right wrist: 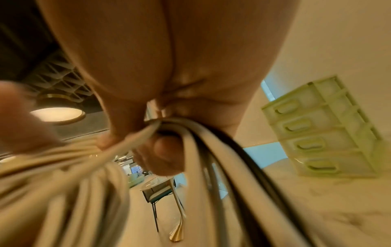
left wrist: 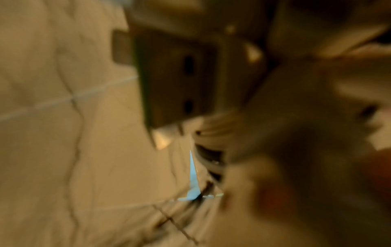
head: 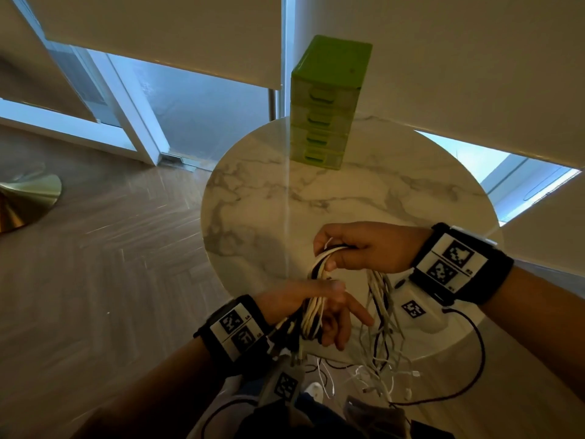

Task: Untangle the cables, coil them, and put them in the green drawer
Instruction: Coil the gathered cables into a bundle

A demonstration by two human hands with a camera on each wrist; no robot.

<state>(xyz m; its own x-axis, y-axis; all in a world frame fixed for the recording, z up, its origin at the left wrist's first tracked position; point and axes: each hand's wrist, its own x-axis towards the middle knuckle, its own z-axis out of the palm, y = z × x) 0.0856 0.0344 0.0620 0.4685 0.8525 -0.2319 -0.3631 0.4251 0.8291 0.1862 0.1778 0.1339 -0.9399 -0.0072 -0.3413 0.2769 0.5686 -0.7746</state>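
A bundle of white and black cables [head: 315, 307] runs between my two hands above the near edge of the round marble table [head: 253, 201]. My right hand [head: 343, 250] grips the top of the bundle with curled fingers; the right wrist view shows that hand [right wrist: 146, 142] closed round the strands [right wrist: 190, 130]. Just below, my left hand [head: 335, 315] has the cable loops passing between thumb and spread fingers, around the palm. Loose cable ends [head: 380, 331] hang down from the right hand. The green drawer unit [head: 326, 103] stands at the table's far side with all its drawers closed. The left wrist view is blurred.
A thin dark wire [head: 474, 359] loops from the right wrist device past the table edge. Loose plugs and white ends [head: 373, 378] dangle over my lap. A brass cone base [head: 25, 198] stands on the wood floor at the left. Windows and blinds are behind the table.
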